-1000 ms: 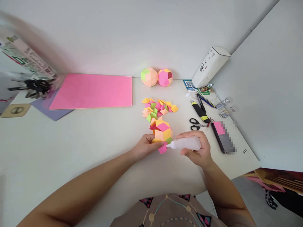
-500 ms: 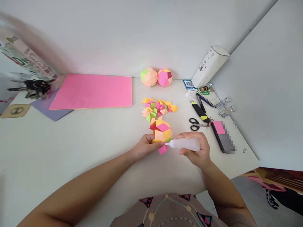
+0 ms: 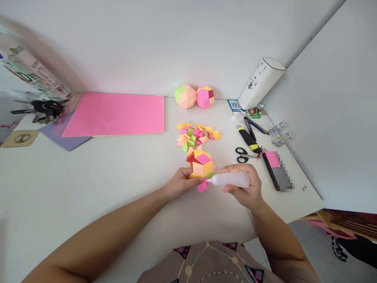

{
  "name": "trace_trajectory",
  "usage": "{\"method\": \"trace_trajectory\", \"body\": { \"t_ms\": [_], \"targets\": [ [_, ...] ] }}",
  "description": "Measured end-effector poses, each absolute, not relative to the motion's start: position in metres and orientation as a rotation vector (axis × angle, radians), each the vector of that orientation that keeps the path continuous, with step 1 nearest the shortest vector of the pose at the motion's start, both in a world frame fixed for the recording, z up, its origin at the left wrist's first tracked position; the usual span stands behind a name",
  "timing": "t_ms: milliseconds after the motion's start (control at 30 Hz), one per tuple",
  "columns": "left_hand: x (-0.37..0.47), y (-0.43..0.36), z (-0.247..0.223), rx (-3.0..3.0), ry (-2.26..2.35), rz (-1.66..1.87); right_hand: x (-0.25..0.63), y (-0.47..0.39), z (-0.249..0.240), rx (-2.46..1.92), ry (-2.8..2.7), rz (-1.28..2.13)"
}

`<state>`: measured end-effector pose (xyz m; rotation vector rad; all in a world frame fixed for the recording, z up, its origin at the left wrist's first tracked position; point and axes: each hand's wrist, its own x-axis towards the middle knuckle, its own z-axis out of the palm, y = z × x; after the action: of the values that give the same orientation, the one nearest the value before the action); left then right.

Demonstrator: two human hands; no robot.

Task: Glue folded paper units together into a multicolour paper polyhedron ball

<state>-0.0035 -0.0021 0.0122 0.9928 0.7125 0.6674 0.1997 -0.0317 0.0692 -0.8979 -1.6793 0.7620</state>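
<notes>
Near the middle of the table [image 3: 132, 173]: your paper ball [image 3: 202, 164], faceted in orange, peach, pink and green, with a pink square [image 3: 202, 187] jutting from its near side.
Left hand [image 3: 180, 184]: your grip pinches the ball's near left side, the thumb reaching across the upper part of that square.
Right hand [image 3: 251, 192]: your grip is wrapped about the white squeeze bottle [image 3: 232, 179], thumb tip below it.
Nozzle [image 3: 209, 180]: compared with half a second ago, its tip has drawn back slightly to the right, while ball and left hand sit where they were; that suggests you are working at the same square, with no piece added.
Folded pieces [image 3: 196, 133]: heaped just beyond your ball; whether the two touch, you cannot tell.
Under the ball: most of your left fingers are hidden, as is its far side.
Nozzle tip: too small to show whether it meets the paper or lets anything out.
Right of the scissors [image 3: 242, 159]: a dark item [image 3: 272, 173] is partly pixelated.
Left edge: the printed packaging [image 3: 35, 67] is cut off.
</notes>
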Motion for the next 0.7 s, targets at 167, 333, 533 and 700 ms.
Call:
{"method": "trace_trajectory", "body": {
  "t_ms": [167,333,533,700],
  "targets": [
    [-0.0039,-0.0020,0.0112,1.004,0.717,0.645,0.1994,-0.0317,0.0696,-0.881,-1.665,0.768],
    [-0.0034,-0.0020,0.0110,0.996,0.712,0.669,0.1988,-0.0321,0.0696,-0.900,-1.658,0.778],
    [-0.0033,-0.0021,0.0124,0.981,0.719,0.661,0.1987,-0.0324,0.0703,-0.925,-1.676,0.777],
    [-0.0033,-0.0022,0.0130,0.978,0.716,0.666,0.1999,-0.0324,0.0695,-0.939,-1.664,0.795]
  ]
}}
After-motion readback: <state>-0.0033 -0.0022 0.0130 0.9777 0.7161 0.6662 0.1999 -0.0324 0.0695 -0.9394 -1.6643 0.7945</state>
